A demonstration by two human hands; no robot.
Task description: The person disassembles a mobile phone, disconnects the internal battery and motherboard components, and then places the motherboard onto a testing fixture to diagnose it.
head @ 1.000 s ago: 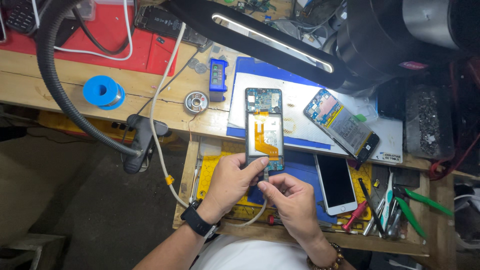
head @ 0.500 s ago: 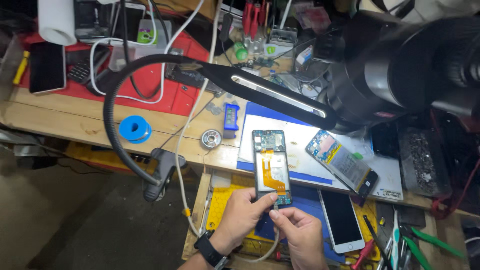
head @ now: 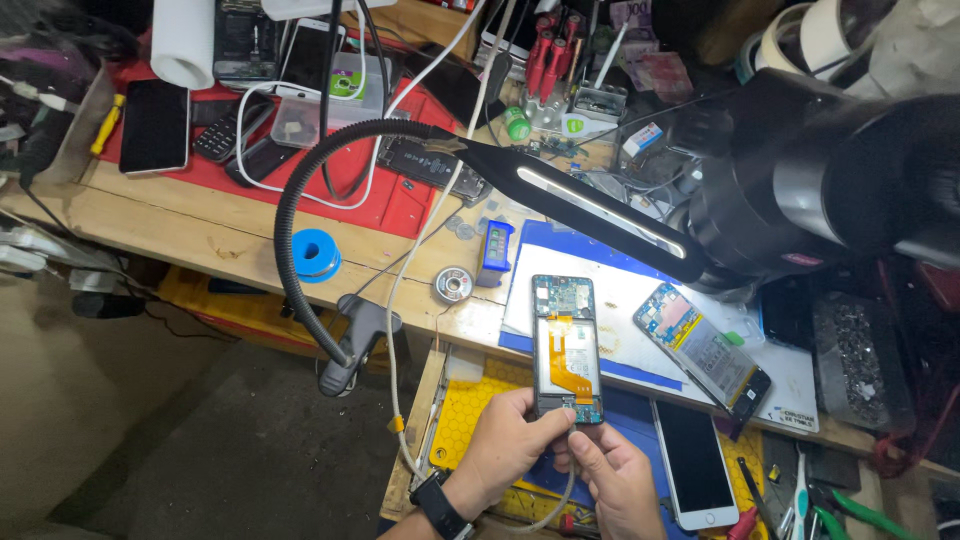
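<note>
The left hand (head: 505, 440) pinches the bottom edge of the opened phone (head: 566, 348) — its back off, held upright over the yellow mat (head: 462, 420) so its insides face up — while the right hand (head: 610, 478) curls fingertips at the same lower end, steadying it.

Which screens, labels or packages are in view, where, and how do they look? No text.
Opened phone: held upright in left hand and right hand, orange flex inside.
Second opened phone: lying on the white mat, tilted.
White phone: bottom right, dark screen.
Dark phone: red mat, top left, black screen.
White label: top centre, green mark.
</note>
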